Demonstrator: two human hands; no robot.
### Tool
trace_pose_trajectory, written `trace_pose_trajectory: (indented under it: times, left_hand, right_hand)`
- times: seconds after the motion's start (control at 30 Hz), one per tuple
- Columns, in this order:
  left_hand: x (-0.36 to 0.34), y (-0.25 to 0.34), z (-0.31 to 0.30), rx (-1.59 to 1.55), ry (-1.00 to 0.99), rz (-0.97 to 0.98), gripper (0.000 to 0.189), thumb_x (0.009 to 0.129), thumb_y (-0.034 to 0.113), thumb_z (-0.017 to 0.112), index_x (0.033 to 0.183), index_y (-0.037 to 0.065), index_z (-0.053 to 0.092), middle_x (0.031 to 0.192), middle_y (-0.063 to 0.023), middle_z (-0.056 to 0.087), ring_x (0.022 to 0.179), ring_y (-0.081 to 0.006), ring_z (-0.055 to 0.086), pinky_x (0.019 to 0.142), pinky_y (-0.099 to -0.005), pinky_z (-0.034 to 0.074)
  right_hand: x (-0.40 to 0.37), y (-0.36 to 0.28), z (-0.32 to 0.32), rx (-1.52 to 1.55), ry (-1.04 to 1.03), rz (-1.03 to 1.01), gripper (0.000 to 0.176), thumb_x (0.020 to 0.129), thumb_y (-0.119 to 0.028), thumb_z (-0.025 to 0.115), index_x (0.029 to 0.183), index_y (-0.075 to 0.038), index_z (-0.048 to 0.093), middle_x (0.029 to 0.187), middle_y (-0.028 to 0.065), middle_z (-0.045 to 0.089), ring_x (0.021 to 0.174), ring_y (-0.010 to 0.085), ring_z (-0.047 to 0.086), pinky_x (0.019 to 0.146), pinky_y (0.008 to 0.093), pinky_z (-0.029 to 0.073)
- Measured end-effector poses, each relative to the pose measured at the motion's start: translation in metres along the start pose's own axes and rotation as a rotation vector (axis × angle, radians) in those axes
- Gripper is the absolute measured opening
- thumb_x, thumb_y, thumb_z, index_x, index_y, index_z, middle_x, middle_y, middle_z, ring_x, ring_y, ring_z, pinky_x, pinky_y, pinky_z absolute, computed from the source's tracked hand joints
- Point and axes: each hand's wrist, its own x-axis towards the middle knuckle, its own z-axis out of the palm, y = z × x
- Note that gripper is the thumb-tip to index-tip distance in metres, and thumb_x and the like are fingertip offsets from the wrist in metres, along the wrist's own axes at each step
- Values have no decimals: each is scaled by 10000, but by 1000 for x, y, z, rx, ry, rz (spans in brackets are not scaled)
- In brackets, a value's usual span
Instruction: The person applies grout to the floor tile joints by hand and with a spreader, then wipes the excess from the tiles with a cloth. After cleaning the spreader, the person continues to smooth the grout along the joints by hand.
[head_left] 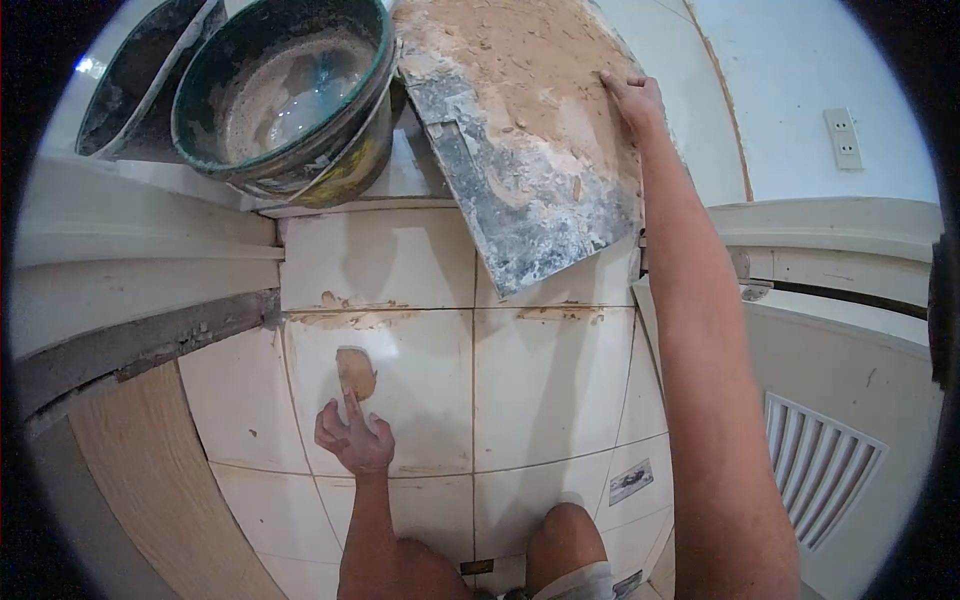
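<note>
Cream tiled floor (545, 390), with one wall socket (843, 138) and one vent grille (820, 465) at right. Two buckets (290, 90) stand beside one mortar-caked board (520, 170), where the right hand (633, 100) lies flat, grasping nothing. The left hand (355, 437), empty, pokes one finger into a single mortar dab (356, 370) on the tile.

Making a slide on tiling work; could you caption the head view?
Left hand touches a tan paste dab on floor tiles while right hand rests on the paste-smeared board.

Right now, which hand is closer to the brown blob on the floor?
Left. The left hand touches the brown blob with a finger; the right hand is far away, on the dirty board.
</note>
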Motion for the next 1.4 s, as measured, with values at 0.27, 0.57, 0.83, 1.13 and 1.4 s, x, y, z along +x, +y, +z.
trace_pose_trajectory:
  times: [0.27, 0.57, 0.83, 1.13, 1.4]
  left_hand:
    - [-2, -2, 1, 31, -15, 11, 650, 772, 234, 551, 1386, 36, 470, 1287, -225, 421, 1204, -412, 349, 1039, -550, 257]
    - [0, -1, 0, 33, 43, 18, 640, 725, 235, 579, 1346, 85, 541, 1259, -203, 438, 1153, -395, 379, 997, -532, 330]
    - [-1, -3, -2, 33, -13, -36, 629, 740, 253, 587, 1337, 60, 539, 1263, -206, 434, 1193, -409, 367, 1030, -548, 295]
    - [2, -5, 2, -43, 92, 21, 625, 735, 203, 615, 1343, 75, 545, 1250, -181, 448, 1175, -379, 385, 1018, -510, 307]
    - [1, -1, 1, -5, 98, 26, 604, 767, 270, 592, 1337, 73, 551, 1215, -177, 471, 1153, -372, 406, 1003, -511, 307]
  right_hand:
    - [4, -1, -3, -40, -83, -19, 751, 689, -555, 825, 1169, -41, 560, 1070, 157, 651, 957, 264, 622, 830, 383, 511]
    - [-3, 20, -5, -12, 136, -51, 690, 710, -484, 824, 1181, -44, 578, 1055, 167, 652, 982, 302, 616, 885, 409, 480]
    - [-264, -35, -86, 752, -451, -461, 289, 833, -134, 733, 985, -91, 491, 899, -25, 493, 777, 77, 459, 700, 228, 405]
    - [-398, 47, 49, 60, -446, -489, 505, 743, -314, 802, 1107, -48, 574, 1049, 136, 540, 983, 290, 476, 877, 411, 389]
    - [-392, 40, 102, -30, -293, -616, 578, 765, -405, 748, 1163, -43, 539, 1146, 180, 501, 1107, 368, 416, 943, 491, 339]
